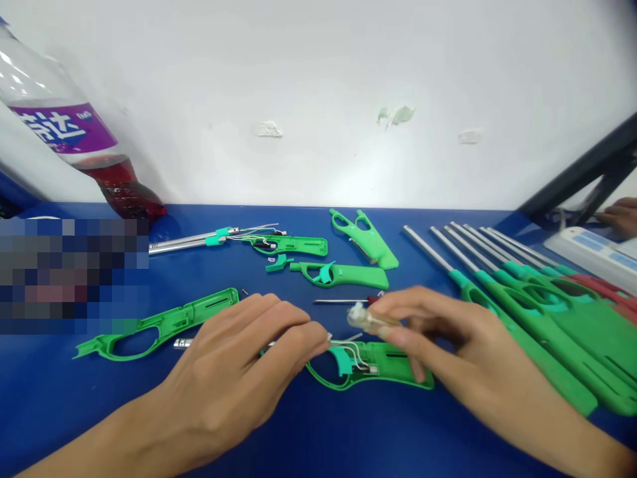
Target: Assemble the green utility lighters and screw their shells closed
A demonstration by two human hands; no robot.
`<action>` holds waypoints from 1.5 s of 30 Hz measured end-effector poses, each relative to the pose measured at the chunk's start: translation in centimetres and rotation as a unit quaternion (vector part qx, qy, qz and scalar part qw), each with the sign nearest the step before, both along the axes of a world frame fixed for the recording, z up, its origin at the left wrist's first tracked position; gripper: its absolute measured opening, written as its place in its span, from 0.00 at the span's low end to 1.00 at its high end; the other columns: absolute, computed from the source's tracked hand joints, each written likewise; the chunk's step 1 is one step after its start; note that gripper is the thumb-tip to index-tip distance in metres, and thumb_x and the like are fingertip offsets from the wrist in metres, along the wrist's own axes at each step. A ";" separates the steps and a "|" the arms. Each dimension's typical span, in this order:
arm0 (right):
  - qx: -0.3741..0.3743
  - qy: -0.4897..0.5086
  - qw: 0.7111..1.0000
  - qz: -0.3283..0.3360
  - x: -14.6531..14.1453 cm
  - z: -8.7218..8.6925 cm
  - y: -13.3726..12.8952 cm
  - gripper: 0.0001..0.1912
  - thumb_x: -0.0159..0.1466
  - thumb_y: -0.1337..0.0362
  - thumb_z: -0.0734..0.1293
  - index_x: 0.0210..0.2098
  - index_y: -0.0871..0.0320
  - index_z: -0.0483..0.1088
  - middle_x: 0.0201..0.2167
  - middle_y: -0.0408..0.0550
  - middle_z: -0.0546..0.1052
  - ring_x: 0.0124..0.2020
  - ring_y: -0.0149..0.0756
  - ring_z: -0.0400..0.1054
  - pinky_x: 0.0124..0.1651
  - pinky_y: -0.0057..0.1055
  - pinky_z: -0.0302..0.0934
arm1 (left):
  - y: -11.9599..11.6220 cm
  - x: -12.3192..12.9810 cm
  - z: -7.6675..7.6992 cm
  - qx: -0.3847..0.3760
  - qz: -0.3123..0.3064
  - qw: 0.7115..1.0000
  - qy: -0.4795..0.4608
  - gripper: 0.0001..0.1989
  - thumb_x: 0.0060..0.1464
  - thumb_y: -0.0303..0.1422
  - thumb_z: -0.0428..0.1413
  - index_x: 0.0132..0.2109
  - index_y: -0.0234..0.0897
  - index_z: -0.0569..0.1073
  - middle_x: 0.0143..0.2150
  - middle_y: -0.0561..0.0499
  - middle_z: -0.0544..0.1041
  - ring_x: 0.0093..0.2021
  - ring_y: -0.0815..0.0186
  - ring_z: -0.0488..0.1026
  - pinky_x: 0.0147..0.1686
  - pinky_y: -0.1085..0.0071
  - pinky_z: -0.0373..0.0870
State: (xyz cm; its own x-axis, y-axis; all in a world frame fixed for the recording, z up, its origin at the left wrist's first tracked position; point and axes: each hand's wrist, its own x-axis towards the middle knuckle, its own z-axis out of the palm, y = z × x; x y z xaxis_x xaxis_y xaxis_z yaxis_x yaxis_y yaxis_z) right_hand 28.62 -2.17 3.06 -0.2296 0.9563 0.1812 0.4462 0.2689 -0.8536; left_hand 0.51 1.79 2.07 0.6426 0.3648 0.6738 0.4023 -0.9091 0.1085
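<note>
My right hand [448,332] pinches a small clear plastic part, perhaps a fuel tank [365,318], between thumb and fingers, just above an open green lighter casing half [398,362]. White wires, a teal trigger [342,360] and a small black part lie inside that casing. My left hand [253,365] is closed over the casing's front end and its metal tube [182,343]; the fingertips meet near the wires, and what they grip is hidden. Behind my right fingers lies a screwdriver [341,302]. Left of my left hand rests another green casing half [194,315].
At the back lie wired lighter parts [219,237], a closed casing [358,274] and two stacked casing pieces [368,242]. Several lighters with metal tubes [527,318] line the right side, beside a white power strip [597,255]. A soda bottle [70,126] stands back left. Another person's hand [620,217] shows at right.
</note>
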 end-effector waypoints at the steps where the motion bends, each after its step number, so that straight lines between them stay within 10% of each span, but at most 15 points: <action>1: -0.077 0.064 0.995 0.008 0.2 0.2 0.2 0.08 0.76 0.52 0.72 0.49 0.47 0.80 0.35 0.39 0.86 0.18 0.23 0.69 0.22 0.22 0.60 | 0.0 0.0 0.0 0.003 0.001 1.000 -0.001 0.06 0.78 0.25 0.56 0.51 0.34 0.79 0.42 0.51 0.81 0.39 0.65 0.74 0.40 0.67 0.70; 6: -0.251 0.225 0.941 0.018 0.9 0.6 0.9 0.17 0.74 0.46 0.74 0.53 0.49 0.80 0.41 0.45 0.86 0.15 0.15 0.51 0.19 0.21 0.46 | 0.1 -0.1 0.1 0.009 -0.006 1.000 -0.007 0.07 0.78 0.25 0.55 0.51 0.33 0.80 0.42 0.50 0.82 0.40 0.67 0.75 0.42 0.69 0.71; 18: -0.191 -0.006 0.979 0.070 -0.2 0.6 -1.3 0.19 0.76 0.42 0.69 0.55 0.44 0.84 0.30 0.40 0.77 0.28 0.29 0.64 0.30 0.25 0.61 | -0.3 -0.5 0.3 0.007 -0.008 1.000 -0.011 0.11 0.76 0.21 0.53 0.53 0.34 0.79 0.44 0.49 0.82 0.42 0.67 0.78 0.43 0.71 0.74; 27: -0.138 -0.071 0.984 0.085 -0.3 1.0 -1.5 0.19 0.77 0.43 0.67 0.51 0.43 0.86 0.42 0.44 0.87 0.30 0.35 0.72 0.31 0.31 0.64 | -0.4 -0.8 0.1 0.023 -0.019 0.999 0.017 0.13 0.79 0.23 0.49 0.55 0.37 0.78 0.46 0.52 0.82 0.49 0.70 0.77 0.59 0.75 0.68; 34: -0.113 -0.086 0.986 0.091 -0.4 1.0 -1.8 0.17 0.76 0.45 0.68 0.54 0.41 0.86 0.48 0.44 0.88 0.33 0.37 0.78 0.35 0.30 0.71 | -0.6 -0.5 0.6 0.015 -0.017 1.000 0.018 0.14 0.81 0.25 0.46 0.52 0.38 0.77 0.44 0.52 0.83 0.44 0.68 0.78 0.49 0.73 0.74; 45: -0.020 -0.111 0.985 0.130 -1.9 0.3 -2.2 0.14 0.77 0.51 0.68 0.39 0.47 0.81 0.28 0.42 0.81 0.26 0.37 0.75 0.32 0.30 0.71 | -1.4 0.0 1.5 -0.035 -0.042 0.998 0.006 0.15 0.76 0.21 0.47 0.51 0.38 0.77 0.42 0.53 0.86 0.41 0.69 0.83 0.43 0.71 0.79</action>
State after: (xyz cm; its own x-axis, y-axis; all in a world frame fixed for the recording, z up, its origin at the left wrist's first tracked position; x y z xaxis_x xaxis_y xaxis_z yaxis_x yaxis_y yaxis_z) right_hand 26.68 -4.41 3.36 -0.4976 0.8652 0.0612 0.5440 0.3663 -0.7549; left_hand 0.47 0.36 3.54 0.6803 0.3559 0.6408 0.3269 -0.9298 0.1694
